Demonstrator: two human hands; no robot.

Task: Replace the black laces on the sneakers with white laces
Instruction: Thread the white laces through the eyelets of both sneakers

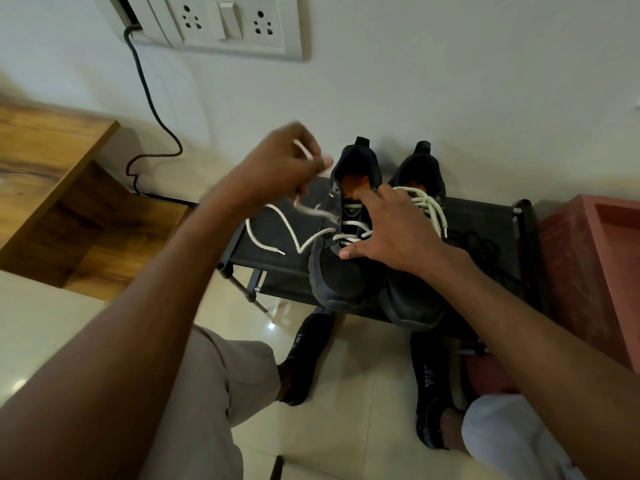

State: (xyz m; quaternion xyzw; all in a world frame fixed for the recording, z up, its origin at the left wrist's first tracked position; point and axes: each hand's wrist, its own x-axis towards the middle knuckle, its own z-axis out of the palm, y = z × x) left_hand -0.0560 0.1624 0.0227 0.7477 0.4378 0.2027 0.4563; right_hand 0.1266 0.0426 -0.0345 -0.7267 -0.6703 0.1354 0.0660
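Two black sneakers stand side by side on a low black rack, toes toward me. The left sneaker has a white lace threaded through its lower eyelets. One end of that lace trails loose on the rack. My left hand pinches the other end, raised up and to the left of the shoe, slightly blurred. My right hand rests with spread fingers on the left sneaker's tongue and lacing. The right sneaker carries a white lace across its upper eyelets. A black lace lies bunched on the rack to the right.
A wooden table stands at the left. A dark cable runs down the wall from a switch plate. A reddish box sits right of the rack. My feet in black socks and sandals rest on the tiled floor below.
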